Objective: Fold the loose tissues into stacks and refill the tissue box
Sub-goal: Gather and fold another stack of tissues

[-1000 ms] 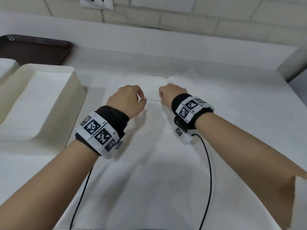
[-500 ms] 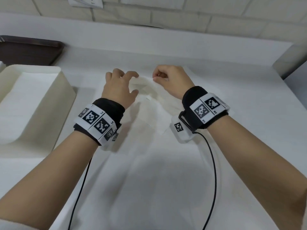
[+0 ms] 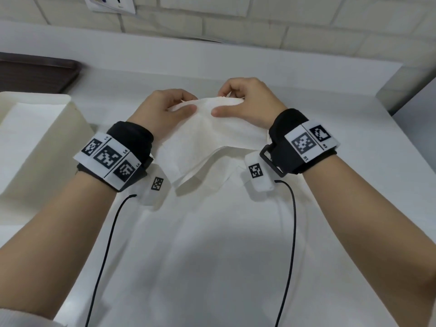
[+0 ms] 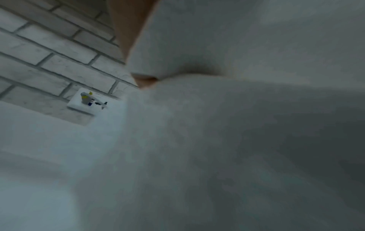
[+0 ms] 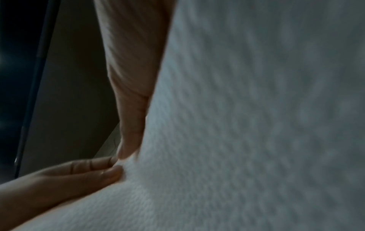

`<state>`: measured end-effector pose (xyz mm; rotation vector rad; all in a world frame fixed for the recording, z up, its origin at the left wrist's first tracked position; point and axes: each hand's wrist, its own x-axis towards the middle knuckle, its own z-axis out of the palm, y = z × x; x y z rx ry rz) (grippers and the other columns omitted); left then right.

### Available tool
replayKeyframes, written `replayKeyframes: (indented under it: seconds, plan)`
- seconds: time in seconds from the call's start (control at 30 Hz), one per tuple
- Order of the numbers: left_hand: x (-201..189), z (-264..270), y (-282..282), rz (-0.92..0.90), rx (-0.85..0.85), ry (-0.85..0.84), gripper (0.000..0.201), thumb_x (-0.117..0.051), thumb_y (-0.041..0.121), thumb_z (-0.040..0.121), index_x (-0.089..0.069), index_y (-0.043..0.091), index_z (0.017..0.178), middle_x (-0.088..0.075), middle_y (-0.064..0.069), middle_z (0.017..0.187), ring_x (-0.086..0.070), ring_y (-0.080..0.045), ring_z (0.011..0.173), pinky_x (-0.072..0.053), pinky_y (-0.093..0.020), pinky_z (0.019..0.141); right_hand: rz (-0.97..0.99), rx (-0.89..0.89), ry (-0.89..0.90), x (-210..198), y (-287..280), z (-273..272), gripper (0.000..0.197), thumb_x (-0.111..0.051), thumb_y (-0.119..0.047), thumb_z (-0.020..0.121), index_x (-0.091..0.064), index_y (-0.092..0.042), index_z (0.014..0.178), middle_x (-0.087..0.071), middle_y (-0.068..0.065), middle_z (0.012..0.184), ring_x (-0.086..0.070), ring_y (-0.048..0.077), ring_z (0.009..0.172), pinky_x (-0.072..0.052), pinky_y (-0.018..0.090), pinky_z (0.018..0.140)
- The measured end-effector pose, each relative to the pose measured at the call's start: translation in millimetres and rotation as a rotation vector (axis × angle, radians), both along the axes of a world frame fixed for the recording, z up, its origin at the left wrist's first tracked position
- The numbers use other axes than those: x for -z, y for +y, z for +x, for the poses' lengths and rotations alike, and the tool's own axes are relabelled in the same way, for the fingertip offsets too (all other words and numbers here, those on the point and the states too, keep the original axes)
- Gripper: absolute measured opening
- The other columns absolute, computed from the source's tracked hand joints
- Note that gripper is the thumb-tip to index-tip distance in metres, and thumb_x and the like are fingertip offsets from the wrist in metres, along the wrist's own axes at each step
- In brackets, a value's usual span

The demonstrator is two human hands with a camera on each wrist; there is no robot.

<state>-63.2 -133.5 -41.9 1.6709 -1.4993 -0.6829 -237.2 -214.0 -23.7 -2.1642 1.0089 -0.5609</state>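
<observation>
Counter (image 3: 354,138): white, below a pale brick wall (image 3: 306,27).
Tissue (image 3: 203,138): lifted above the counter's middle, its top edge held up, lower part hanging over flat tissues (image 3: 212,244).
Left hand (image 3: 162,109): grip pinches the top edge.
Right hand (image 3: 247,102): grip pinches the same edge, just beside.
Wrist views: blurred tissue fills both; fingers mostly hidden.
Tissue box (image 3: 35,142): cream, left, cut off.
Tray (image 3: 35,74): dark, behind it.

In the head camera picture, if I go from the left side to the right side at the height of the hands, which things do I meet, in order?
White tissue box → left hand → lifted tissue, pinched by both hands → right hand → bare white table.
</observation>
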Motion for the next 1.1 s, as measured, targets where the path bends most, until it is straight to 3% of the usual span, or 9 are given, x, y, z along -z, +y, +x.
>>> replayKeyframes:
  seconds: [0.13, 0.2, 0.33, 0.53, 0.67, 0.77, 0.87, 1.0, 1.1]
  plan:
    - [1, 4, 7, 0.000, -0.030, 0.159, 0.014, -0.055, 0.024, 0.092, -0.064, 0.032, 0.085, -0.065, 0.019, 0.079, -0.059, 0.009, 0.061, -0.047, -0.005, 0.062, 0.152, 0.037, -0.108, 3, -1, -15, 0.025, -0.078, -0.012, 0.071, -0.058, -0.016, 0.086, -0.060, -0.009, 0.080, -0.058, 0.005, 0.075, -0.046, 0.014, 0.070]
    - [4, 6, 10, 0.004, -0.071, 0.236, 0.017, -0.055, 0.025, 0.092, -0.065, 0.034, 0.083, -0.067, 0.019, 0.071, -0.060, 0.006, 0.060, -0.049, -0.010, 0.063, 0.222, 0.136, -0.268, 9, -2, -20, 0.031, -0.075, -0.008, 0.074, -0.055, -0.015, 0.097, -0.064, -0.002, 0.098, -0.062, 0.011, 0.089, -0.051, 0.018, 0.076]
    - [13, 1, 14, -0.046, -0.148, 0.386, 0.022, -0.052, 0.022, 0.094, -0.068, 0.035, 0.084, -0.069, 0.015, 0.076, -0.062, -0.009, 0.074, -0.050, -0.028, 0.078, 0.511, 0.334, -0.449, 20, 3, -19, 0.035, -0.069, -0.016, 0.082, -0.045, -0.011, 0.108, -0.058, 0.009, 0.120, -0.063, 0.021, 0.097, -0.059, 0.031, 0.066]
    - [23, -16, 21, -0.120, -0.202, 0.546, 0.025, -0.045, 0.016, 0.097, -0.063, 0.033, 0.095, -0.069, 0.015, 0.084, -0.064, -0.001, 0.075, -0.050, -0.018, 0.069, 0.780, 0.348, -0.708, 30, 16, -12, 0.034, -0.062, -0.004, 0.087, -0.040, -0.008, 0.112, -0.054, 0.012, 0.097, -0.061, 0.023, 0.073, -0.057, 0.033, 0.055]
    - [28, -24, 26, -0.105, -0.157, 0.479, 0.032, -0.047, 0.012, 0.095, -0.058, 0.039, 0.107, -0.066, 0.005, 0.087, -0.063, -0.008, 0.078, -0.053, -0.025, 0.080, 0.590, 0.282, -0.630, 31, 27, -6, 0.017, -0.050, -0.006, 0.093, -0.052, -0.010, 0.110, -0.061, 0.003, 0.094, -0.062, 0.017, 0.074, -0.056, 0.029, 0.055]
    - [28, -32, 27, -0.150, -0.162, 0.424, 0.031, -0.048, 0.013, 0.095, -0.056, 0.032, 0.118, -0.067, 0.009, 0.102, -0.064, -0.005, 0.089, -0.051, -0.021, 0.082, 0.418, 0.280, -0.590, 32, 32, -3, 0.012, -0.049, -0.010, 0.094, -0.053, -0.016, 0.104, -0.064, -0.002, 0.090, -0.065, 0.016, 0.080, -0.057, 0.034, 0.069]
    - [25, -40, 26, -0.189, -0.254, 0.448, 0.022, -0.045, 0.017, 0.097, -0.064, 0.027, 0.101, -0.067, 0.014, 0.092, -0.063, 0.000, 0.081, -0.050, -0.015, 0.075, 0.409, 0.240, -0.586, 36, 36, -1, 0.014, -0.043, -0.018, 0.098, -0.055, -0.024, 0.102, -0.065, -0.005, 0.092, -0.064, 0.015, 0.084, -0.054, 0.034, 0.079]
    - [32, -40, 23, -0.181, -0.332, 0.522, 0.030, -0.042, 0.023, 0.098, -0.063, 0.020, 0.077, -0.064, 0.001, 0.083, -0.058, -0.015, 0.078, -0.048, -0.030, 0.078, 0.522, 0.269, -0.609, 39, 40, -2, 0.030, -0.041, -0.026, 0.099, -0.058, -0.002, 0.105, -0.054, 0.007, 0.086, -0.054, 0.019, 0.077, -0.049, 0.031, 0.069]
    - [37, -41, 23, -0.210, -0.361, 0.520, 0.027, -0.041, 0.023, 0.098, -0.057, 0.010, 0.080, -0.052, -0.007, 0.085, -0.046, -0.018, 0.079, -0.040, -0.033, 0.076, 0.609, 0.267, -0.671, 36, 44, -7, 0.026, -0.042, -0.025, 0.099, -0.063, -0.010, 0.100, -0.059, 0.003, 0.080, -0.056, 0.011, 0.060, -0.046, 0.021, 0.055]
